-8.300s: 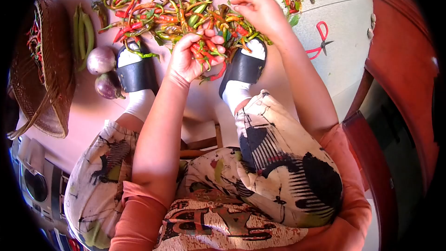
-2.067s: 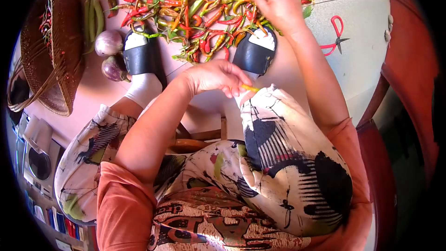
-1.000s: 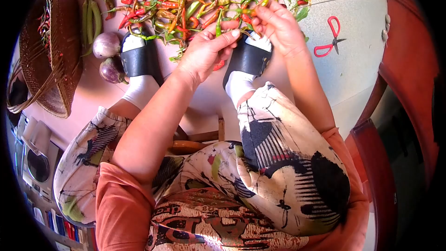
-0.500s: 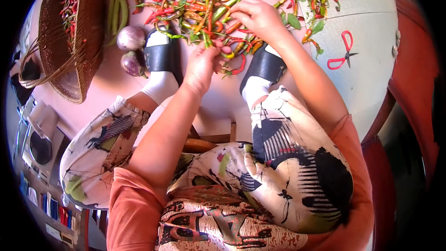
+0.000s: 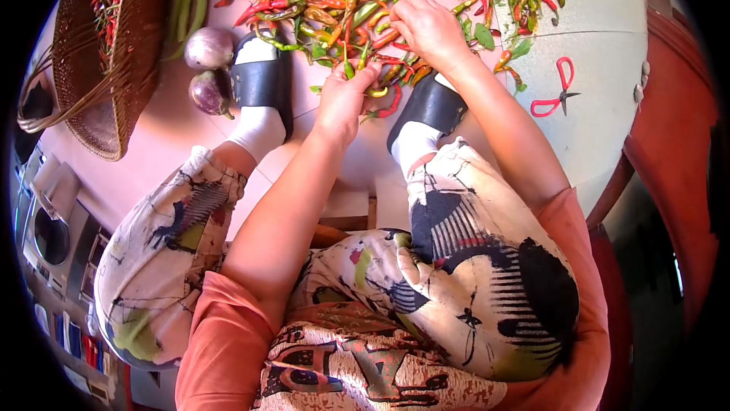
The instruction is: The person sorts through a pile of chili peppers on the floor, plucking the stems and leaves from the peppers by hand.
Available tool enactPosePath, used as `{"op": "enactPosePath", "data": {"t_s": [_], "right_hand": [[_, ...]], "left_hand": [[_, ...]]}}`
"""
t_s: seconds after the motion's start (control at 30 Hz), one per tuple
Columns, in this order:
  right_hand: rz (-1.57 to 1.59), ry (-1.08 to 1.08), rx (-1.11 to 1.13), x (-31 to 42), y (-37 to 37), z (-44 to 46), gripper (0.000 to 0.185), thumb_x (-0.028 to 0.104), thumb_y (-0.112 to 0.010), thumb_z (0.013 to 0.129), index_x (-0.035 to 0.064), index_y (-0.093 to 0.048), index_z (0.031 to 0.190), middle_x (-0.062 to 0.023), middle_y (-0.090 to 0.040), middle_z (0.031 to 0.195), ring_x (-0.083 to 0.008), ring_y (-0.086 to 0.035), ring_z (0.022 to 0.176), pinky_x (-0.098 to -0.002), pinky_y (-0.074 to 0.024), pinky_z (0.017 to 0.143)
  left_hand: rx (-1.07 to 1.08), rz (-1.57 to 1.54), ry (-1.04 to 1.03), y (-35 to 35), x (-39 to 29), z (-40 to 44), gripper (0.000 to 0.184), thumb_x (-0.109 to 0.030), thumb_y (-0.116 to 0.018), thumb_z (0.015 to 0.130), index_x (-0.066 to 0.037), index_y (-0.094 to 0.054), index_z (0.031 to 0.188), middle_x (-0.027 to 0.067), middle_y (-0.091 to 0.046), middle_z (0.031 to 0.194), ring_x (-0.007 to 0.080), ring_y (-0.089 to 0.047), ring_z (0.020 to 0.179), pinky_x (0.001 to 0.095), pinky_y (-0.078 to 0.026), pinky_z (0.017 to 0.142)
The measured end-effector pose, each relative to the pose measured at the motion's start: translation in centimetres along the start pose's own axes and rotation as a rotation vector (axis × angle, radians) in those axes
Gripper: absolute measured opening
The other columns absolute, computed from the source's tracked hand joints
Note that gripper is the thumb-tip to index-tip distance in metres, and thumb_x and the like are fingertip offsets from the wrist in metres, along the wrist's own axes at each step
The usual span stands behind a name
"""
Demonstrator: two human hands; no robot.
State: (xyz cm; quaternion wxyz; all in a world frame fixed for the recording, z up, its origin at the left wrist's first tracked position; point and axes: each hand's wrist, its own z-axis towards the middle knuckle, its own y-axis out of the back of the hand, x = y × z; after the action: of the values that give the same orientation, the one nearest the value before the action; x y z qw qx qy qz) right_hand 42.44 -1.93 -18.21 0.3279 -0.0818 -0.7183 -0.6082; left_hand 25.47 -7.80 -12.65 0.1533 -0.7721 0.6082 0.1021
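Red, green and orange chili peppers [image 5: 327, 2] lie in a tangled heap with stems and leaves on the pale floor. At the heap's near edge is my left hand [image 5: 344, 99], thumb and fingers closed around a green chili pepper [image 5: 348, 69]. My right hand [image 5: 432, 31] reaches into the heap from the right, its fingers curled together among the peppers and a thick green stalk [image 5: 369, 9]. What those fingertips pinch is hidden. A curved red chili pepper [image 5: 390, 104] lies just below, between my two feet.
At the left stands a woven basket [image 5: 120, 118] with red chilies inside. Beside it lie long green vegetables [image 5: 186, 12] and two purple eggplants [image 5: 209, 49]. My dark slippers [image 5: 262, 84] flank the near peppers. Red-handled scissors [image 5: 561, 97] lie open at right.
My left hand has shifted slightly right, its thumb now showing beside the green chili pepper. My right hand stays in the heap, fingers slightly more curled. The view has shifted a little.
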Motion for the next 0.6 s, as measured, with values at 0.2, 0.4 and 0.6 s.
{"op": "enactPosePath", "data": {"t_s": [0.2, 0.4, 0.6], "right_hand": [[-0.042, 0.013, 0.024, -0.9, 0.0, -0.6, 0.017, 0.013, -0.066, 0.074, 0.0117, -0.059, 0.090, -0.0066, -0.055, 0.090, -0.0276, -0.058, 0.086, -0.0386, -0.0485, 0.071], [-0.124, -0.020, 0.175, -1.1, 0.9, -0.8, 0.019, 0.011, -0.065, 0.072, 0.0100, -0.059, 0.090, -0.0083, -0.054, 0.093, -0.0284, -0.056, 0.093, -0.0380, -0.0475, 0.076], [0.018, -0.085, 0.152, -1.1, 2.7, -1.4, 0.020, 0.008, -0.066, 0.069, 0.0088, -0.061, 0.088, -0.0099, -0.053, 0.091, -0.0260, -0.057, 0.088, -0.0344, -0.0478, 0.075]], "left_hand": [[0.096, -0.101, 0.012, -1.6, 0.4, 0.8, 0.006, -0.017, -0.060, 0.089, -0.013, -0.057, 0.086, -0.0016, -0.056, 0.070, 0.0069, -0.048, 0.054, 0.0203, -0.033, 0.043], [0.039, -0.100, 0.016, -2.1, 0.8, 0.6, 0.007, -0.018, -0.061, 0.088, -0.013, -0.057, 0.087, -0.0015, -0.056, 0.069, 0.0073, -0.048, 0.053, 0.0202, -0.033, 0.043], [0.034, -0.086, -0.040, -1.9, 0.6, 0.4, 0.007, -0.018, -0.063, 0.087, -0.013, -0.058, 0.088, -0.0017, -0.057, 0.069, 0.0071, -0.048, 0.053, 0.0203, -0.034, 0.043]]}}
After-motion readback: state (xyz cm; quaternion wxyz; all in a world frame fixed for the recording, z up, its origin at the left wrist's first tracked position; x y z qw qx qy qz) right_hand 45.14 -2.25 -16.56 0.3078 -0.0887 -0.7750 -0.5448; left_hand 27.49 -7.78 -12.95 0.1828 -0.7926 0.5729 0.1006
